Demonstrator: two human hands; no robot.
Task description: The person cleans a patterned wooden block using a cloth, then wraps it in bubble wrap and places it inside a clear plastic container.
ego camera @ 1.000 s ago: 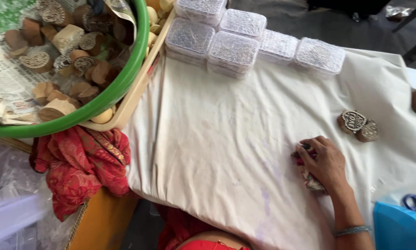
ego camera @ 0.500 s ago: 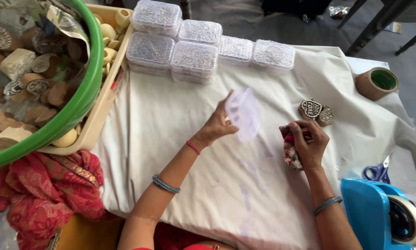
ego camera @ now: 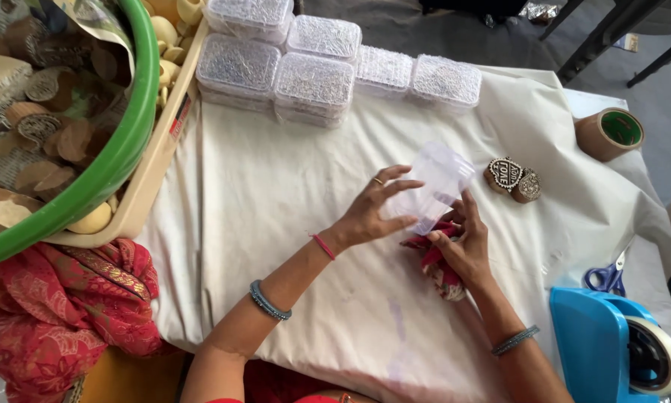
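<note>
A bench draped in a cream cloth [ego camera: 275, 194] fills most of the view. At its left edge sits a big green tub [ego camera: 119, 160] heaped with carved wooden printing blocks [ego camera: 36, 97], resting in a beige tray [ego camera: 152, 179], and below it lies a crumpled red patterned fabric [ego camera: 59, 313]. Along the far side of the cloth stand clear lidded plastic boxes [ego camera: 313, 75], packed close and partly stacked. At the lower right corner is a blue tape dispenser [ego camera: 612, 347], with blue-handled scissors [ego camera: 608, 276] just beyond it and a roll of brown tape [ego camera: 610, 133] near the far right edge. Near the middle, the left hand [ego camera: 373, 209] has its fingers spread around the side of a clear plastic pouch [ego camera: 434, 183], holding it up over the cloth. The right hand [ego camera: 462, 246] is just under the pouch's lower end, fingers curled and pinching a small red printed cloth piece [ego camera: 443, 277], which hangs from the hand down to the bench. Just right of the pouch, two small carved wooden stamps [ego camera: 513, 179] lie touching each other.
</note>
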